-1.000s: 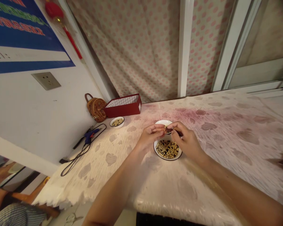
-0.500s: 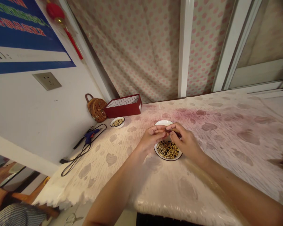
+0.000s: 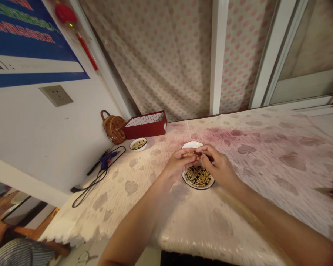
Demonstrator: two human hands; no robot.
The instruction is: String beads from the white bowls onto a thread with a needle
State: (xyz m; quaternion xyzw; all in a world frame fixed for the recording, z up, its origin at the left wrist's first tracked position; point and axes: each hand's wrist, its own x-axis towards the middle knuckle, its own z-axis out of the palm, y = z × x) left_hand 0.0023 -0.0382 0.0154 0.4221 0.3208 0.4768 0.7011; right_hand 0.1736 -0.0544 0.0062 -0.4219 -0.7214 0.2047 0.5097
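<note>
My left hand (image 3: 180, 162) and my right hand (image 3: 218, 164) meet above a dark-rimmed white bowl (image 3: 184, 181) of gold and black beads (image 3: 199, 176). Fingers of both hands are pinched around a small dark brown piece (image 3: 197, 153), partly hidden by the fingertips. A slim dark end (image 3: 210, 158) shows under my right fingers; whether it belongs to the same piece I cannot tell. Tiny gold specks show by my left fingertips. Just behind my hands stands a second white bowl (image 3: 192, 144), its inside mostly hidden.
On the left of the patterned tablecloth (image 3: 122, 218) are a small bowl of beads (image 3: 138, 144), an open red box (image 3: 145, 129), a brown mini backpack (image 3: 113, 128) and a blue glue gun (image 3: 107, 159) with a black cord. A seated person (image 3: 22, 253) shows at lower left.
Both hands stay over the bead bowl with only slight finger movement around the small brown piece. The rest looks the same.
</note>
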